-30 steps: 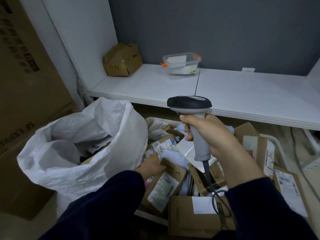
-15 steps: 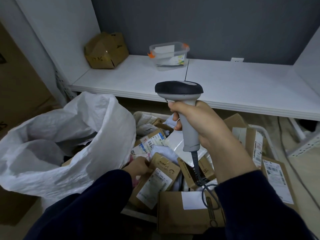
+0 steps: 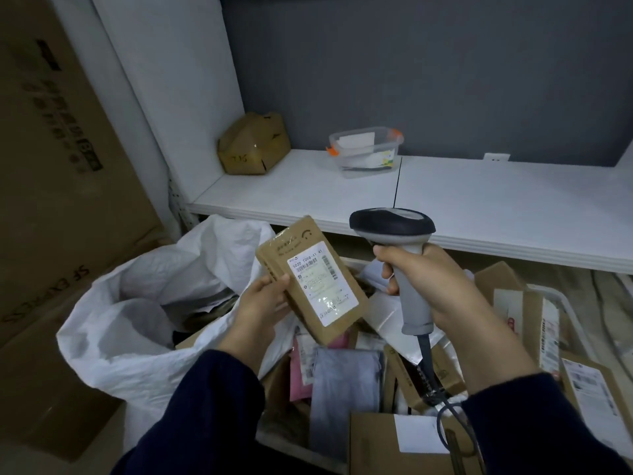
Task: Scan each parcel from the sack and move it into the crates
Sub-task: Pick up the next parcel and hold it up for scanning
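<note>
My left hand (image 3: 262, 303) grips a flat brown parcel (image 3: 310, 279) by its left edge, tilted, with its white shipping label facing up. My right hand (image 3: 435, 286) grips the grey handle of a barcode scanner (image 3: 392, 224), whose dark head sits just right of the parcel's top. The open white sack (image 3: 137, 317) lies at the left, with parcels dimly visible inside. Below both hands a white crate (image 3: 568, 306) is piled with brown boxes, a pink bag and a grey bag.
A low white shelf (image 3: 479, 200) runs across behind, carrying a crumpled brown box (image 3: 253, 144) and a clear plastic tub (image 3: 364, 150). Large cardboard cartons (image 3: 58, 166) stand at the left. The scanner's cable (image 3: 442, 406) trails down over the parcels.
My left hand has lifted the brown parcel up out of the crate pile and now holds it beside the scanner head. The scanner hand stayed roughly in place.
</note>
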